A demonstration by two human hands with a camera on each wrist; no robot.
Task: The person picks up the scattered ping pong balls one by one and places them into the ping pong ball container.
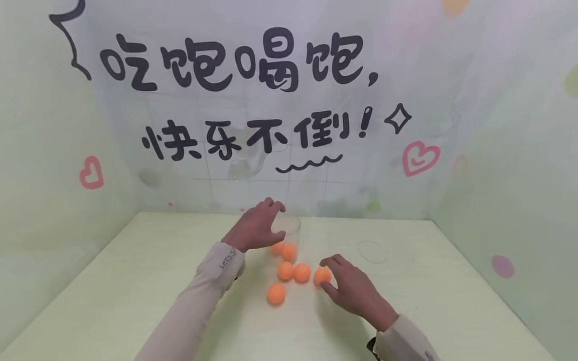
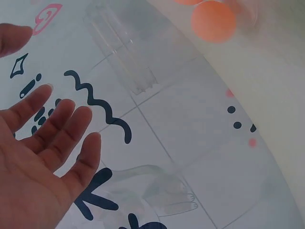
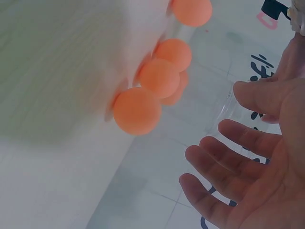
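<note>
My left hand [image 1: 255, 225] hovers beside a clear cylindrical container [image 1: 293, 229], its fingers loosely curved and holding nothing. The hand partly hides the container. Low by the container are two orange balls [image 1: 289, 252]; whether they lie inside or in front of it I cannot tell. My right hand [image 1: 354, 288] is close to the rightmost orange ball [image 1: 322, 275], thumb and fingers spread apart. The right wrist view shows a gap between those fingers and the nearest ball [image 3: 137, 110]. Two more balls [image 1: 285, 271] sit side by side, and another ball [image 1: 276, 294] lies closer to me.
A thin clear ring or round lid [image 1: 373, 252] lies flat on the pale table [image 1: 451, 296], to the right behind my right hand. Printed fabric walls [image 1: 289, 193] with dark lettering and hearts enclose the table at the back and both sides.
</note>
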